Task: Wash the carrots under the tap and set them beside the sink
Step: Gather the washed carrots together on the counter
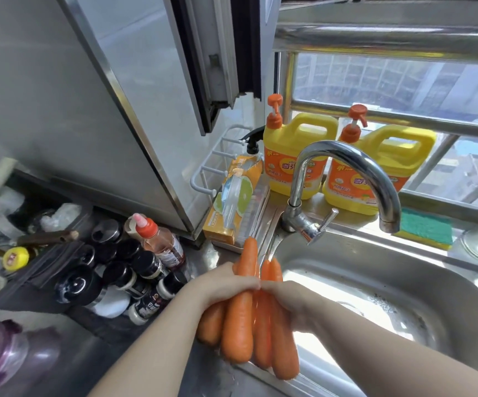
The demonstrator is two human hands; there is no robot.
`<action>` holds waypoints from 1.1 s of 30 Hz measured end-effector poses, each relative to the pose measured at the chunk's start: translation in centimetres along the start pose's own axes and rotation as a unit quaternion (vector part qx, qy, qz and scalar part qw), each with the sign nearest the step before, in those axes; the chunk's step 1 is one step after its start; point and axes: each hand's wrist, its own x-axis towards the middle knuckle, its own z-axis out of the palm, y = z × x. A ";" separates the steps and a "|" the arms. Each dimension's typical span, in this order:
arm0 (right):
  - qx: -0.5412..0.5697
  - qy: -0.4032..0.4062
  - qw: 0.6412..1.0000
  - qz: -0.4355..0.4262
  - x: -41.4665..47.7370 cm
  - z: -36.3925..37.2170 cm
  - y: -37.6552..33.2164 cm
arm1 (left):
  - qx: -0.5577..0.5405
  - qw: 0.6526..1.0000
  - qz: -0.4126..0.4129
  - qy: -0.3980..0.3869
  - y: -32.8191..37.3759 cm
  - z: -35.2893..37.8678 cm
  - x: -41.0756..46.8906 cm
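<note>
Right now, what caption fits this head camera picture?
The left hand and right hand grip a carrot bunch at the sink, near the tap.

desk (83,336): stainless steel, sink (404,282) set in | back ledge: two yellow detergent jugs (289,156), green sponge (424,229) | left: seasoning bottles (146,267), purple container (0,353)

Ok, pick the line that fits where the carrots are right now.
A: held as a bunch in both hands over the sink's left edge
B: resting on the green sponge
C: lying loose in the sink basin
A: the left hand and right hand both grip the carrots over the left edge of the sink.
</note>
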 end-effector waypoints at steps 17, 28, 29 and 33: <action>-0.117 0.258 0.899 -0.334 -15.2 -2.8 1.9 | -0.130 0.931 0.304 0.151 4.6 9.7 -9.8; -0.037 0.416 0.795 -0.440 -29.7 -11.7 4.3 | -0.045 0.845 0.503 0.179 18.8 18.7 -16.3; -0.027 0.435 0.781 -0.447 -31.8 -12.8 4.7 | -0.038 0.837 0.520 0.167 20.5 20.0 -17.2; 0.028 0.495 0.746 -0.445 -39.3 -17.9 7.7 | -0.016 0.821 0.564 0.088 26.4 26.9 -20.6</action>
